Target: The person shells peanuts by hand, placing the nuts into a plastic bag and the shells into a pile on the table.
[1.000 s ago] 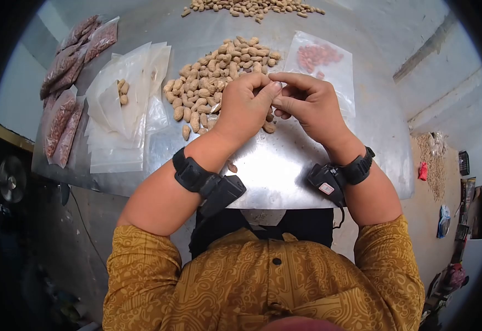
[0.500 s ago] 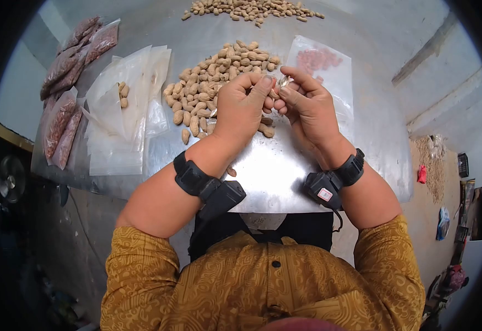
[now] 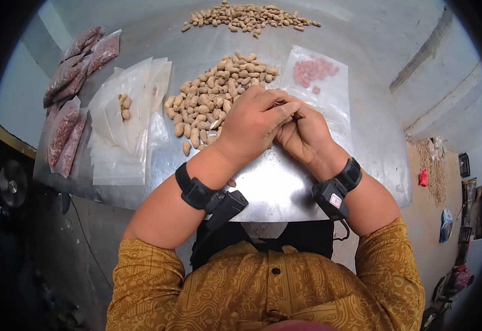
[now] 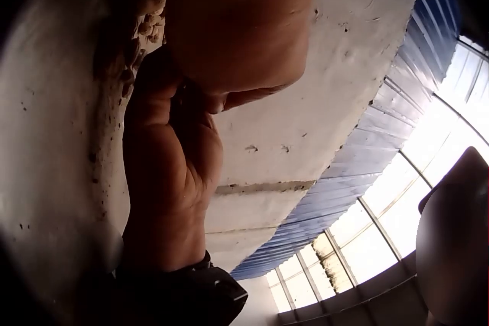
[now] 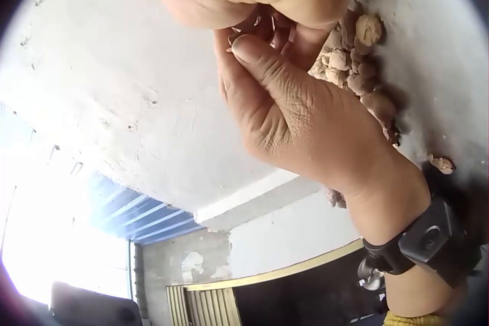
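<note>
Over the front right of a pile of unshelled peanuts [image 3: 199,102], my left hand [image 3: 254,122] and right hand [image 3: 307,135] meet with fingertips together. In the right wrist view, the left thumb bends in against the fingers around a cracked peanut [image 5: 263,26], of which small pale shell edges and a reddish part show. The right hand's fingers curl over the same peanut from the other side and cover most of it. Just beyond the hands, red shelled kernels [image 3: 308,71] lie on a clear plastic bag [image 3: 334,102].
Flat empty plastic bags [image 3: 119,165] are stacked on the left, with a few peanuts [image 3: 125,105] on top. Filled bags of red kernels [image 3: 64,135] line the metal table's left edge. Another heap of peanuts [image 3: 252,16] spreads along the far side.
Half a second ago the hands were slightly apart, showing the split shell and a red kernel. Now they have closed together and the left hand partly covers the right fingers.
</note>
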Demonstrator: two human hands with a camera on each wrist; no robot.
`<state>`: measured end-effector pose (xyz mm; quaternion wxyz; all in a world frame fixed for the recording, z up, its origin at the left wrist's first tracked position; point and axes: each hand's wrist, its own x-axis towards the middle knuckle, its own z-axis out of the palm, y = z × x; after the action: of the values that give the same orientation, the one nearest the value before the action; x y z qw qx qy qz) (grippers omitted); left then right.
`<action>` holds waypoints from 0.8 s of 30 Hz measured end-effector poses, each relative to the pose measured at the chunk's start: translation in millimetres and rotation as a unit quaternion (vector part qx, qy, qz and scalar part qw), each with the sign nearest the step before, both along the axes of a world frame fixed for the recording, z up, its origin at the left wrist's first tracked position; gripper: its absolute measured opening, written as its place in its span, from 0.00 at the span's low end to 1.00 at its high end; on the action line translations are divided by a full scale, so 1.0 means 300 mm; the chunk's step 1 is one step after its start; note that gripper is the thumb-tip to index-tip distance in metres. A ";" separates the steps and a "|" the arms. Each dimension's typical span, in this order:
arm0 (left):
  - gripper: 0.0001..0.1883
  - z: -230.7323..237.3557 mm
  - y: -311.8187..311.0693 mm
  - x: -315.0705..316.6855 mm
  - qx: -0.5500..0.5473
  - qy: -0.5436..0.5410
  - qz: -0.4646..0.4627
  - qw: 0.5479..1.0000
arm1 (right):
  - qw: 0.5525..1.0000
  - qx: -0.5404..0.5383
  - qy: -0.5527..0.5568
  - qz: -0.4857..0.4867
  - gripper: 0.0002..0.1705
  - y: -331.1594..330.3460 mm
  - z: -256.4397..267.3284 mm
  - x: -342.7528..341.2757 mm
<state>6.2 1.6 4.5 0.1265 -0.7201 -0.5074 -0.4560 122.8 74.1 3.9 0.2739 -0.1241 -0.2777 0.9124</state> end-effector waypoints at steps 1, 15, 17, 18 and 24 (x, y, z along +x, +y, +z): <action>0.14 -0.007 0.003 -0.002 -0.002 -0.025 -0.007 1.000 | 1.000 0.009 -0.008 -0.005 0.15 0.002 0.001 -0.003; 0.12 -0.035 0.005 -0.027 -0.095 -0.295 -0.041 0.950 | 0.995 0.081 -0.051 -0.004 0.11 0.035 -0.018 0.016; 0.13 -0.022 -0.003 -0.022 -0.089 -0.226 -0.032 0.970 | 0.996 0.075 -0.047 -0.009 0.11 0.037 -0.023 0.018; 0.13 -0.018 -0.005 -0.021 -0.086 -0.191 -0.027 0.978 | 0.997 0.069 -0.044 -0.013 0.11 0.035 -0.022 0.017; 0.16 -0.017 0.000 -0.027 -0.033 -0.066 -0.015 0.997 | 0.998 0.051 -0.045 -0.016 0.10 0.027 -0.019 0.003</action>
<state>-2.0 1.6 -0.6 0.0621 -0.6998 -0.5183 -0.4877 123.7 82.2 -1.7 0.2814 -0.1553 -0.3335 0.8863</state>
